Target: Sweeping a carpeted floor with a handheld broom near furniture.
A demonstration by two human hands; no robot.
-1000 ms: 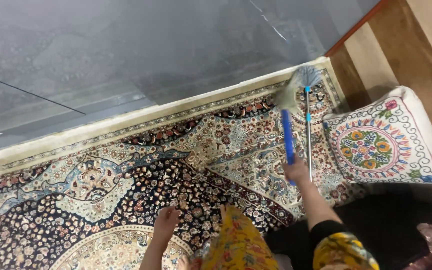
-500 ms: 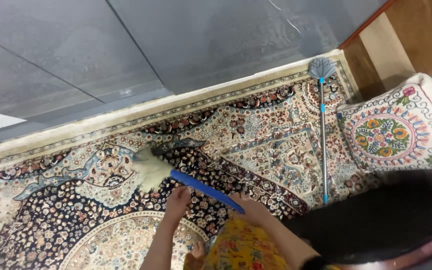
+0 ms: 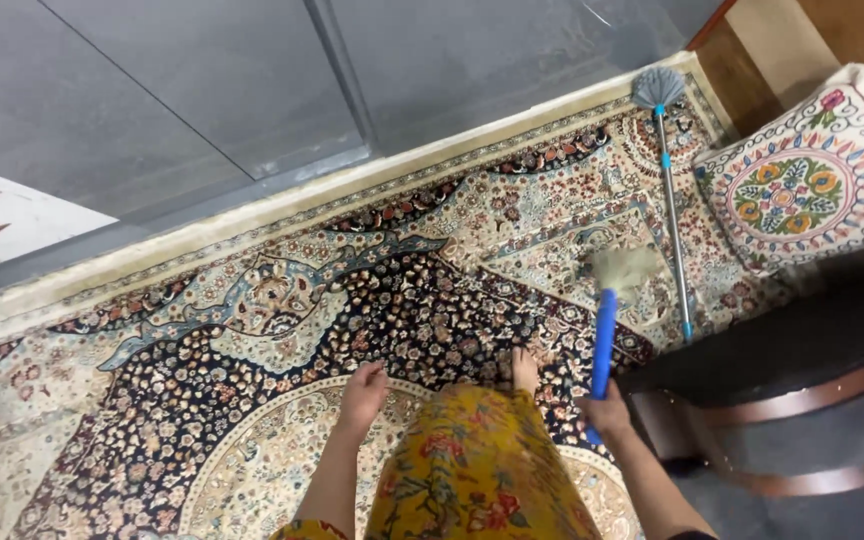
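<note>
My right hand (image 3: 607,412) grips the blue handle of a short hand broom (image 3: 604,335); its pale bristles (image 3: 624,267) rest on the patterned rug (image 3: 252,330) to the right of my foot (image 3: 523,367). My left hand (image 3: 362,395) hangs open and empty above the dark floral centre of the rug. A long metal pole (image 3: 674,215) with a grey fan-shaped duster head (image 3: 658,87) lies on the rug just right of the broom. My yellow flowered garment (image 3: 472,470) fills the bottom middle.
An embroidered cream cushion (image 3: 802,185) sits at the right on a dark seat (image 3: 782,340) with a curved wooden rim. Grey tiled floor (image 3: 252,90) borders the rug's far edge. A wooden panel (image 3: 752,50) stands at the upper right.
The broom swept from the rug's far right corner to the left middle, then back right near the pole. The left hand stayed open above the rug. The camera view shifted left.
</note>
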